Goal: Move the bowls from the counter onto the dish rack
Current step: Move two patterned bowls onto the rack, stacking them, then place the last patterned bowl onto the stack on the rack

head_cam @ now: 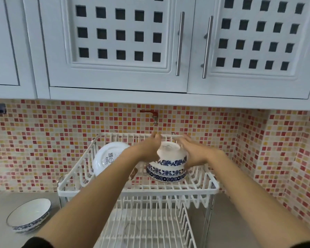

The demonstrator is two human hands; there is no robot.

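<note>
On the top tier of the white wire dish rack (138,189), a white bowl with blue flower bands (170,154) lies upside down on a stack of two similar bowls (166,174). My left hand (149,149) and my right hand (191,153) flank this top bowl, palms close to its sides, fingers stretched straight and apart toward the wall. The bowl rests on the stack. One more blue-rimmed bowl (30,214) stands upright on the grey counter at the lower left.
A white plate (107,158) with a label stands on edge at the left of the top tier. The rack's lower tier (147,228) lies below. Mosaic tile wall behind, white cabinets (118,51) overhead, a red tap (150,113) above the rack.
</note>
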